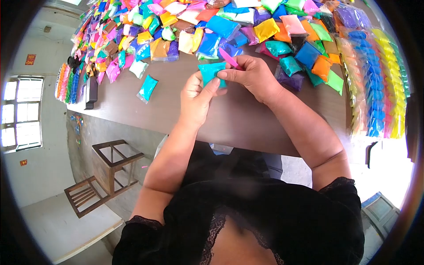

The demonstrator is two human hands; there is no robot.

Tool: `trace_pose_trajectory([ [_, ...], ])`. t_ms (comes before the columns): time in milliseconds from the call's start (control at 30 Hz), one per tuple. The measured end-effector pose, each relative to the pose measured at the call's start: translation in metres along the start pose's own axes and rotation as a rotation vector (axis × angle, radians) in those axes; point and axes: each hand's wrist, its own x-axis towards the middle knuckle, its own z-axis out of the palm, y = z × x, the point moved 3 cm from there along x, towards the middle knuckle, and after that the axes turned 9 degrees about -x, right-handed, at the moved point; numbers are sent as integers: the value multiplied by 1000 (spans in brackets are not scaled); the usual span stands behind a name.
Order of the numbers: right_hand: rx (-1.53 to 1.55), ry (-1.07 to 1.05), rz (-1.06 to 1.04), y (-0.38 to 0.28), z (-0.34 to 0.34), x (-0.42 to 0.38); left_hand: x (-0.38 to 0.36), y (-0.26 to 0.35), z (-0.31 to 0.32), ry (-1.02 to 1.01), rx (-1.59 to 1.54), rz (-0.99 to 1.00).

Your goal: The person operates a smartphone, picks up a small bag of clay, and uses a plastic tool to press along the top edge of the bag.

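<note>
My left hand [198, 98] is closed on a small teal packet [210, 70] of what looks like soft modelling clay, with the thumb across its front. My right hand [254, 78] is closed too. A slim pink plastic tool [228, 58] sticks up from between its fingers, and its exact kind is not clear. The right thumb touches the right edge of the teal packet. Both hands are above the near part of the brown table [229, 119]. To their left a separate teal packet [147, 87] lies on the tabletop.
A big heap of colourful packets [190, 17] covers the far side of the table. Long clear bags with rows of blue packets [373, 84] and yellow packets [393, 66] lie at the right edge. A wooden chair [106, 163] stands on the floor at the left.
</note>
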Motion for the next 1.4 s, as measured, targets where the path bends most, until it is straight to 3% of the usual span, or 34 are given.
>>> trace_pose_trajectory([
  [300,-71,7,-58,9,-1,6,3,-7,-2,8,-46,-54],
  [467,-120,-11,24,0,4,0,5,-4,-6,95,-186,97],
  [667,-216,-56,-1,1,3,1,3,-3,-2,6,-193,72],
  [833,-211,-60,2,0,4,0,4,-4,-8,77,-182,85],
  [900,-226,-42,230,-5,1,-2,6,-3,-10,136,-208,99],
  [1100,-253,-1,-20,-2,3,-2,8,-8,-19,163,-230,71],
  [1200,-242,15,-71,2,1,0,6,-4,-11,1,-179,-4],
  [1300,-158,-96,34,0,2,0,5,-3,-10,34,-153,-20],
  [1400,-127,-138,-6,2,3,1,4,-3,-14,46,-137,-55],
])
